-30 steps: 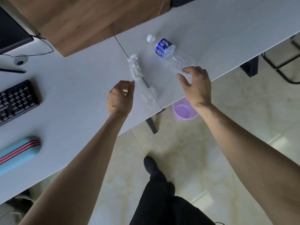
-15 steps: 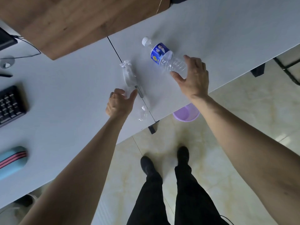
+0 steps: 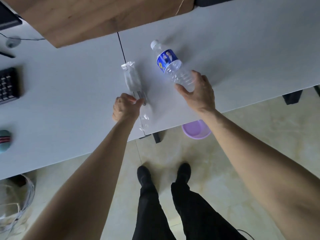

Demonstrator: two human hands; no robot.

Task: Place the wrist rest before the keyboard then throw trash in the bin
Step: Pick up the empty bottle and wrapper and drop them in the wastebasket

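Observation:
A clear plastic bottle (image 3: 168,64) with a blue label and white cap lies on the white desk (image 3: 69,101). My right hand (image 3: 197,91) is wrapped around its base end. A clear plastic wrapper (image 3: 133,80) holding a thin brush lies along the seam between the desks. My left hand (image 3: 125,108) pinches its near end at the brush handle. The purple bin (image 3: 195,131) stands on the floor under the desk edge, below my right wrist. At the far left edge lie the blue wrist rest (image 3: 5,140) and the black keyboard (image 3: 7,85), both cut off.
A wooden panel (image 3: 97,18) stands across the back of the desk. A cable and a small round object (image 3: 12,41) lie at the far left. Below the desk are my legs and black shoes (image 3: 162,172) on the tiled floor. A wire basket (image 3: 15,200) sits low left.
My right hand moved forward and closed around the bottle's base. My left hand reached onto the wrapper's near end and pinched it. The view shifted right, pushing keyboard and wrist rest toward the edge.

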